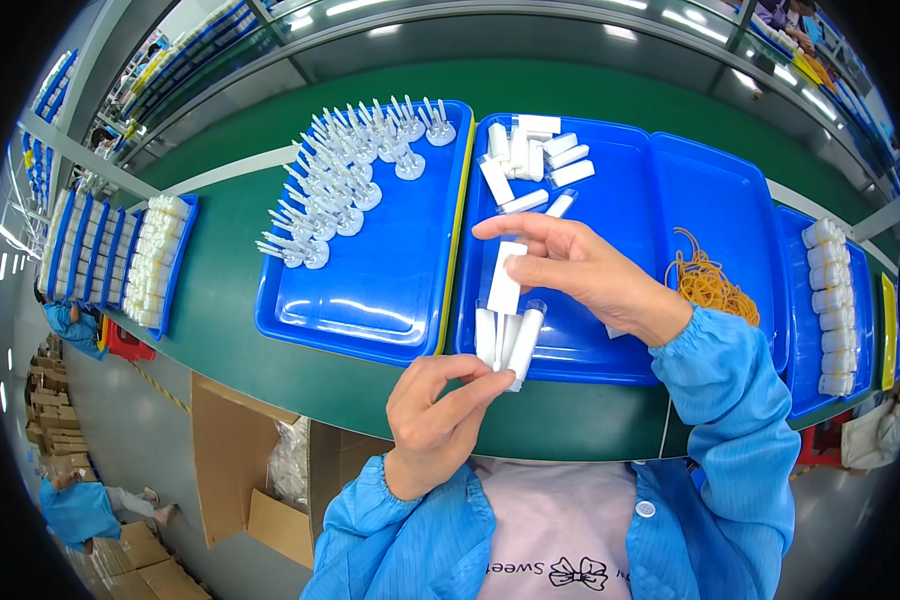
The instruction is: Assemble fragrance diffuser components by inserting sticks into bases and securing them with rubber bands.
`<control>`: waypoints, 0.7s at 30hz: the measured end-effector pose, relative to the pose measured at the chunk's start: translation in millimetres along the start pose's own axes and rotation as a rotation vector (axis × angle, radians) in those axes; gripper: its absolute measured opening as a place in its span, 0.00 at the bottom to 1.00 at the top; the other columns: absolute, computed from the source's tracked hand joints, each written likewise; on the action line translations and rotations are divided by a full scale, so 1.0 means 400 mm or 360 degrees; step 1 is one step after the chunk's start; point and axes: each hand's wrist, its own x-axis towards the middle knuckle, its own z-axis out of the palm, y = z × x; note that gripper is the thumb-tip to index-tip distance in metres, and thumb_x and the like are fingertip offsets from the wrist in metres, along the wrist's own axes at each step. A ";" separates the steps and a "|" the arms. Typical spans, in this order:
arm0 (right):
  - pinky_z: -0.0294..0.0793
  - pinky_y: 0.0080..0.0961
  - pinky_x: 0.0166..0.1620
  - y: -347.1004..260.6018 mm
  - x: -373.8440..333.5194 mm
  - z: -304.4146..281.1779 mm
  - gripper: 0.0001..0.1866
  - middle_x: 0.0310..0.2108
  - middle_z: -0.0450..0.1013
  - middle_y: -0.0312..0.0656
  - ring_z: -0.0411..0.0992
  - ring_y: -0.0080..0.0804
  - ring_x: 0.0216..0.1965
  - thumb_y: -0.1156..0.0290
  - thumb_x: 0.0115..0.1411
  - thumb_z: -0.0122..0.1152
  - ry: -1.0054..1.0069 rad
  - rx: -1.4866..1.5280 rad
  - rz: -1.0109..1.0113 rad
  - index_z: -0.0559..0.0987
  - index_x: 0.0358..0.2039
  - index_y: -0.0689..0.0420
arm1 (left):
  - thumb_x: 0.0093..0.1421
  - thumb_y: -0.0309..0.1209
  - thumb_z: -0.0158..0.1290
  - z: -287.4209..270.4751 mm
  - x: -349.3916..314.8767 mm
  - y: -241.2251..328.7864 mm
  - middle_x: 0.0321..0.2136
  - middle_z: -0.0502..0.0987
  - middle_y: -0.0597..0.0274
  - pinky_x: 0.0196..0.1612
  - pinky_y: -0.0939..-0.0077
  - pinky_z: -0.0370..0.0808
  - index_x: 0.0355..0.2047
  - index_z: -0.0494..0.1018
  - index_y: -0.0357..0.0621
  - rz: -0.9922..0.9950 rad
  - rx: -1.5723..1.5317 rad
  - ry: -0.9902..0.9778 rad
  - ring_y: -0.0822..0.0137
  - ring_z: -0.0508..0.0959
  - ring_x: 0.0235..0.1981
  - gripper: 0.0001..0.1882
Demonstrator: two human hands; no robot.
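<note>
My left hand (432, 418) pinches the lower end of an upright cluster of white tubes with clear ends (523, 345), near the table's front edge. A thin pale stem shows among the tubes; the cluster's base is hidden by my fingers. Just above it, my right hand (575, 268) grips a white rectangular tube (506, 282) between thumb and fingers. Its lower end meets the top of the cluster, and I cannot tell whether they touch. Beyond my right hand, several loose white tubes (518, 152) with clear ends lie in the middle blue tray (590, 350).
At left, a blue tray (360, 310) bears rows of clear pronged stands (335, 180). Orange rubber bands (712, 285) lie piled right of my right hand. Bundled white pieces fill trays at far right (832, 300) and far left (157, 255). An open cardboard box (225, 450) stands below the table.
</note>
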 end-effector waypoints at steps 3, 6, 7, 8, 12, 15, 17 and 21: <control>0.66 0.16 0.42 -0.018 -0.005 -0.015 0.22 0.31 0.72 0.29 0.67 0.14 0.35 0.66 0.62 0.57 0.0044 -0.0080 0.0047 0.72 0.57 0.55 | 0.43 0.14 0.62 -0.001 -0.001 0.000 0.29 0.76 0.61 0.32 0.75 0.70 0.34 0.81 0.44 -0.0017 -0.0013 -0.0020 0.65 0.75 0.29 0.16; 0.65 0.15 0.42 -0.011 -0.007 -0.033 0.18 0.30 0.72 0.29 0.67 0.13 0.34 0.65 0.62 0.58 0.0068 -0.0233 0.0030 0.76 0.51 0.57 | 0.39 0.17 0.61 0.001 -0.005 -0.011 0.30 0.76 0.64 0.30 0.74 0.70 0.35 0.82 0.46 0.0036 -0.0002 -0.0045 0.66 0.75 0.29 0.20; 0.65 0.14 0.41 -0.005 -0.008 -0.036 0.16 0.30 0.72 0.29 0.67 0.13 0.34 0.65 0.61 0.58 0.0075 -0.0209 0.0013 0.76 0.48 0.58 | 0.39 0.17 0.61 0.002 -0.004 -0.011 0.30 0.76 0.64 0.30 0.74 0.70 0.36 0.82 0.46 0.0039 -0.0016 -0.0064 0.66 0.75 0.29 0.20; 0.65 0.14 0.41 0.002 -0.009 -0.038 0.14 0.30 0.72 0.29 0.67 0.13 0.34 0.65 0.61 0.59 0.0082 -0.0182 -0.0003 0.77 0.45 0.58 | 0.39 0.17 0.60 0.003 -0.003 -0.011 0.30 0.76 0.64 0.30 0.74 0.70 0.36 0.82 0.46 0.0041 -0.0030 -0.0084 0.65 0.75 0.29 0.20; 0.68 0.16 0.41 0.003 -0.014 -0.042 0.10 0.31 0.74 0.33 0.70 0.17 0.35 0.69 0.60 0.60 0.0061 -0.0182 0.0025 0.77 0.38 0.61 | 0.38 0.16 0.60 0.003 -0.002 -0.003 0.31 0.76 0.64 0.31 0.73 0.71 0.36 0.82 0.46 0.0029 -0.0094 -0.0134 0.65 0.75 0.29 0.21; 0.68 0.16 0.41 0.004 -0.031 -0.030 0.09 0.33 0.74 0.33 0.70 0.15 0.36 0.69 0.59 0.61 0.0040 -0.0120 0.0075 0.77 0.38 0.59 | 0.39 0.15 0.60 0.008 -0.013 -0.002 0.29 0.76 0.63 0.31 0.74 0.71 0.35 0.82 0.46 -0.0005 -0.0137 -0.0044 0.65 0.75 0.29 0.20; 0.69 0.17 0.42 0.012 -0.047 -0.004 0.09 0.33 0.74 0.34 0.70 0.16 0.36 0.68 0.60 0.60 0.0006 -0.0162 -0.0021 0.76 0.38 0.60 | 0.41 0.16 0.62 0.016 -0.018 -0.003 0.33 0.75 0.60 0.32 0.75 0.72 0.37 0.81 0.45 -0.0010 -0.0094 -0.0013 0.65 0.75 0.29 0.20; 0.70 0.20 0.44 -0.008 -0.084 0.040 0.09 0.33 0.74 0.35 0.70 0.18 0.38 0.69 0.61 0.58 0.0012 -0.0176 -0.0023 0.76 0.38 0.60 | 0.44 0.19 0.67 0.029 -0.038 0.011 0.43 0.71 0.53 0.33 0.76 0.74 0.42 0.78 0.43 -0.0085 -0.0052 0.0189 0.66 0.75 0.31 0.23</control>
